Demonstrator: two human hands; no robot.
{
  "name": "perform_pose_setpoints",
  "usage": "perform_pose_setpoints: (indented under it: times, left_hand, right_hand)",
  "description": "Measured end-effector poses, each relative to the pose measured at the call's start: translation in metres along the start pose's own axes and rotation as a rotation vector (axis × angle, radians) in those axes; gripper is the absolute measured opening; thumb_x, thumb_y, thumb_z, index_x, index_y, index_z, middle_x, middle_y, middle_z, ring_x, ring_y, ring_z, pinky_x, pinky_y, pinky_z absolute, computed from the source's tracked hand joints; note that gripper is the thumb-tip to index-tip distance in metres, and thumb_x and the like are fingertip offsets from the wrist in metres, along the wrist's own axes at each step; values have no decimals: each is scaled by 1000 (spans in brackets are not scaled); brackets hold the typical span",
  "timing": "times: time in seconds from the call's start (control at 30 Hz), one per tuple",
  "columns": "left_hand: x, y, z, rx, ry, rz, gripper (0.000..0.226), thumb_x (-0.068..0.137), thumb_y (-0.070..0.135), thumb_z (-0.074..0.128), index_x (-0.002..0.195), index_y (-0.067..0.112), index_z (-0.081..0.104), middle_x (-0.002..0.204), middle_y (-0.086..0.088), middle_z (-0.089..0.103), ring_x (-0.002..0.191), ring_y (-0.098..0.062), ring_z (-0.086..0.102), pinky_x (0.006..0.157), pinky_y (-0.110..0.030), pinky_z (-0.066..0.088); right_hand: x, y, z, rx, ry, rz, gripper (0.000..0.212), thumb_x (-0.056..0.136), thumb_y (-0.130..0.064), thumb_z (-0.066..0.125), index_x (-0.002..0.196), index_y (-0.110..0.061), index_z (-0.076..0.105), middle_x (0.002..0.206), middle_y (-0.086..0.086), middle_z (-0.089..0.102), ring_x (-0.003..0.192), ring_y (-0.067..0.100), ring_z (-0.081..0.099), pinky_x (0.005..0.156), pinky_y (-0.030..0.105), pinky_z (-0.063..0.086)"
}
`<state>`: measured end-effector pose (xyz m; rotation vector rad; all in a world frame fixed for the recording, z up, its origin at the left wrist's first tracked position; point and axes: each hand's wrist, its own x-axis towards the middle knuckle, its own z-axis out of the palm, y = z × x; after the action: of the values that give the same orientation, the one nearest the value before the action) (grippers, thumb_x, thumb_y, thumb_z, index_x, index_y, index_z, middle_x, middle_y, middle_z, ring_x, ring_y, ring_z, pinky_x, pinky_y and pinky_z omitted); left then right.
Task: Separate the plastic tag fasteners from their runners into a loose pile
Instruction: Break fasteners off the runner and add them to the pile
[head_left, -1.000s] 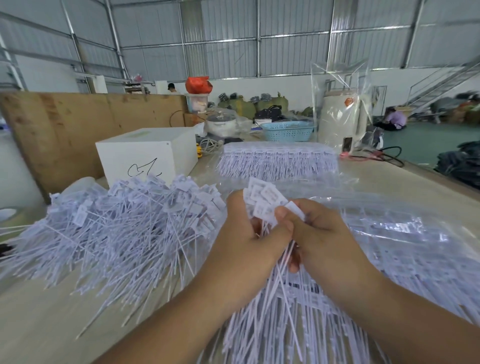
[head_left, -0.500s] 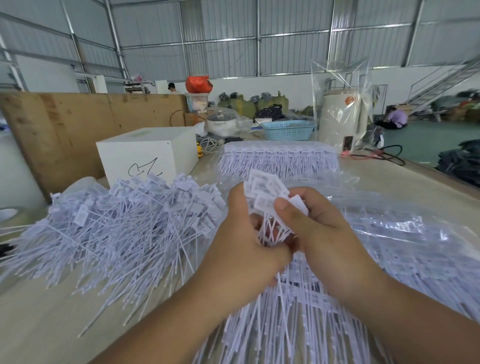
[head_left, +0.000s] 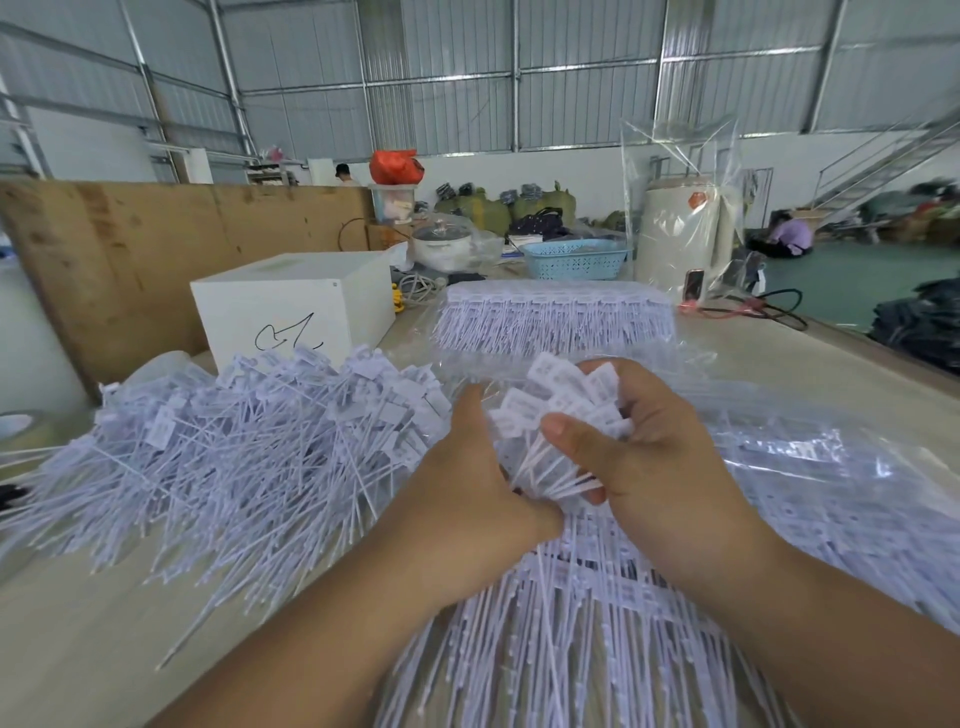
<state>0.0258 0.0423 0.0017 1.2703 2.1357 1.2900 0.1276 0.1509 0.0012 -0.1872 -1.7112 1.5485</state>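
Fasteners (head_left: 563, 410) in a small bunch sit at the centre of the frame, their flat white tag heads fanned upward and their thin stems gathered below. The right hand (head_left: 660, 457) grips this bunch, thumb pressed across the front of the stems and fingers curled round the back. The left hand (head_left: 467, 488) is just beside it, its fingers curled in toward the lower stems; whether they actually pinch anything cannot be told, since the back of the hand hides them.

Below both hands, in the lower middle of the frame, sheets of fasteners still on their runners (head_left: 571, 623) spread over the counter (head_left: 78, 649). A loose pile (head_left: 234, 447) of separated fasteners lies at centre left, stems pointing in all directions. On the right, more fasteners in clear plastic bags (head_left: 805, 467) cover the counter. Further up, above the hands, a neat stack of unseparated sheets (head_left: 556, 317) rests on plastic film.

A white box (head_left: 296, 301) with a black scribble stands in the upper left, in front of a brown board (head_left: 130, 249). A blue basket (head_left: 576, 258) sits at upper centre.
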Motion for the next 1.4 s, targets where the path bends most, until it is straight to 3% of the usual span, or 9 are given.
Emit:
perform_pose_setpoints:
  times: [0.07,0.17,0.33,0.5,0.57,0.7,0.93,1.23,1.4]
  left_hand:
    - [1,-2,-5,29,14,-22,50,66,35,74,98,59,44,71,10,68,59,-13,69,61,-40,61]
    - [1,-3,-12,123,-67,34,8,83,33,70,83,27,65,56,9,60,46,-10,55,52,-22,46]
    - [9,-6,-41,27,109,-20,32,92,30,64,61,23,62,38,11,43,30,-4,37,33,-13,29]
    - [23,-29,-74,200,336,-160,35,94,28,59,76,-2,54,57,-9,63,43,-16,54,46,-25,40]
    - [28,-43,-81,436,387,-194,39,94,34,55,72,3,47,68,-14,55,59,-25,52,54,-30,35]
    - [29,-51,-81,727,387,-244,38,90,43,57,71,14,42,84,-7,48,86,-32,52,72,-39,46]
    - [27,-46,-64,982,477,-2,46,87,48,58,126,23,56,126,-5,50,117,-33,43,95,-48,34]
    - [18,-32,-48,876,567,220,35,91,35,50,117,18,67,121,-5,59,108,-33,54,89,-48,35]
    - [13,-25,-35,768,333,381,32,89,33,45,91,15,72,94,0,65,87,-28,60,80,-44,45]
  right_hand:
    - [2,-2,-3,-15,63,22,13,88,-2,66,97,-11,64,73,-2,70,61,9,66,52,18,49]
    - [2,-2,-3,17,94,116,15,89,-12,66,103,-9,62,77,8,68,63,18,64,52,25,50]
    - [3,1,-9,52,108,276,21,92,-27,60,110,-15,57,89,10,60,71,18,56,61,32,50]
    - [0,6,-16,-561,-108,205,17,94,-22,59,78,-16,63,60,1,55,48,6,49,48,21,42]
    - [-2,8,-14,-770,-196,118,19,95,-20,55,78,-19,63,62,-11,57,47,5,51,44,19,42]
    - [-5,14,-11,-1188,-372,-83,19,97,-31,48,107,-23,63,107,-8,53,101,13,49,90,29,45]
    - [-9,16,-11,-1301,-436,-86,36,99,-39,45,134,-29,47,127,-13,45,118,14,35,102,33,31]
    - [-5,7,-12,-1270,-338,-253,39,92,-20,51,130,-28,51,115,-10,49,101,10,29,86,28,22]
    - [-4,-7,-13,-1287,-247,-373,10,85,-9,52,87,-13,61,73,-9,34,77,15,30,76,32,30]
